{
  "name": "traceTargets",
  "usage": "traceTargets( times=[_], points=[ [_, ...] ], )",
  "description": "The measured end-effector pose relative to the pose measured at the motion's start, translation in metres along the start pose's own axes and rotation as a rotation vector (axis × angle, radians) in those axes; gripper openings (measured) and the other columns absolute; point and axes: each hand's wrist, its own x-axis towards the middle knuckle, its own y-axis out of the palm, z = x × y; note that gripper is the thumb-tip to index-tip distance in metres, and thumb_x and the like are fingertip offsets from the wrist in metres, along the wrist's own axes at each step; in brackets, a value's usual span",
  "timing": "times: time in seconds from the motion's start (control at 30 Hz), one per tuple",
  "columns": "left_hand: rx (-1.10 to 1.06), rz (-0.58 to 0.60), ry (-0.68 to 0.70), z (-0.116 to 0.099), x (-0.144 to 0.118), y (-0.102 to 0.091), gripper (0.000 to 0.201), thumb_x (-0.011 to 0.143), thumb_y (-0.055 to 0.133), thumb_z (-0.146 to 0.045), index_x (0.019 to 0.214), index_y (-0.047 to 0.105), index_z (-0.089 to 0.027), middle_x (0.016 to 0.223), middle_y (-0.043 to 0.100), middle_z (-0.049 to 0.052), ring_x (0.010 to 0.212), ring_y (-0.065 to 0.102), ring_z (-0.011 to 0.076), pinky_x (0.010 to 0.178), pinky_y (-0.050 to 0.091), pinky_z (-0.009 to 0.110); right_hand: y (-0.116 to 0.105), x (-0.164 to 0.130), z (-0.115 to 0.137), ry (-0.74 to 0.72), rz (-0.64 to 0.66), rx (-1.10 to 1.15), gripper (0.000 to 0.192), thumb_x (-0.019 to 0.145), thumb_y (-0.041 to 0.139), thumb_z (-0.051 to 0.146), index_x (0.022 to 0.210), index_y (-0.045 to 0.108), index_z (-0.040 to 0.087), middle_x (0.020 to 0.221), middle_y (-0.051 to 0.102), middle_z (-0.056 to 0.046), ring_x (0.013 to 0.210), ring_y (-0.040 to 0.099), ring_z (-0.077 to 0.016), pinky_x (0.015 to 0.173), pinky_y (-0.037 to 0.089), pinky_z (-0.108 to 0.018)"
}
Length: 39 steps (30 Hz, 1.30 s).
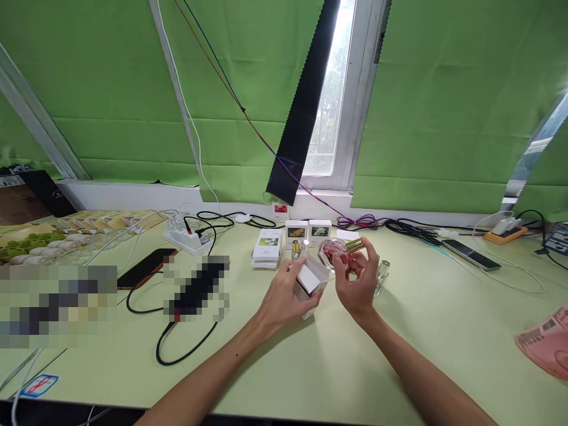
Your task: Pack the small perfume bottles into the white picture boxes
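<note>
Over the table (399,331) I see my left hand (284,296) gripping the open white box (310,281), mouth up and rightward; just right, my right hand (357,284) pinches the pink bottle (335,251), gold cap pointing right.

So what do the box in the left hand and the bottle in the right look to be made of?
Box: thin white card, matt, going by its creased open flap; held in the left hand. Bottle: clear glass or hard plastic, pink inside, glossy, with a shiny gold metallic-looking cap; held in the right hand.
</note>
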Motion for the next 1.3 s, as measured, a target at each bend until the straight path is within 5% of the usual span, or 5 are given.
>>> traceTargets(
  times=[0.23, 0.5, 0.73, 1.3],
  points=[
    [-0.064, 0.046, -0.027, 0.0, -0.003, 0.003, 0.077, 0.078, 0.077, -0.041, 0.146, 0.043, -0.03, 0.119, 0.055, 0.009, 0.099, 0.066, 0.027, 0.082, 0.059, 0.038, -0.001, 0.001, -0.002, -0.013, -0.068, 0.031, 0.062, 0.093, 0.066, 0.032, 0.145, 0.035, 0.022, 0.084, 0.065, -0.001, 0.068, 0.066, -0.0166, 0.054, 0.052, -0.026],
    [-0.128, 0.078, -0.058, -0.002, -0.005, 0.004, 0.087, 0.074, 0.079, -0.031, 0.151, 0.037, -0.031, 0.13, 0.055, 0.011, 0.103, 0.068, 0.027, 0.084, 0.06, 0.038, -0.001, -0.003, 0.004, -0.04, 0.036, -0.039, 0.058, 0.094, 0.065, 0.032, 0.145, 0.039, 0.022, 0.084, 0.062, 0.0, 0.07, 0.063, -0.0166, 0.065, 0.056, -0.032],
    [-0.146, 0.076, -0.019, 0.0, -0.005, 0.008, 0.089, 0.075, 0.078, -0.031, 0.152, 0.034, -0.03, 0.143, 0.057, 0.012, 0.126, 0.061, 0.0307, 0.101, 0.054, 0.043, -0.002, -0.001, 0.002, 0.024, 0.093, -0.059, 0.057, 0.093, 0.064, 0.032, 0.145, 0.042, 0.023, 0.076, 0.058, 0.004, 0.068, 0.062, -0.0154, 0.067, 0.055, -0.03],
    [-0.187, 0.115, -0.067, -0.001, -0.006, 0.011, 0.093, 0.077, 0.077, -0.031, 0.156, 0.028, -0.03, 0.143, 0.054, 0.013, 0.121, 0.062, 0.032, 0.097, 0.057, 0.045, -0.002, 0.003, 0.004, 0.201, 0.18, 0.015, 0.055, 0.09, 0.066, 0.033, 0.141, 0.049, 0.021, 0.075, 0.063, 0.004, 0.068, 0.063, -0.0158, 0.071, 0.054, -0.031]
  ],
)
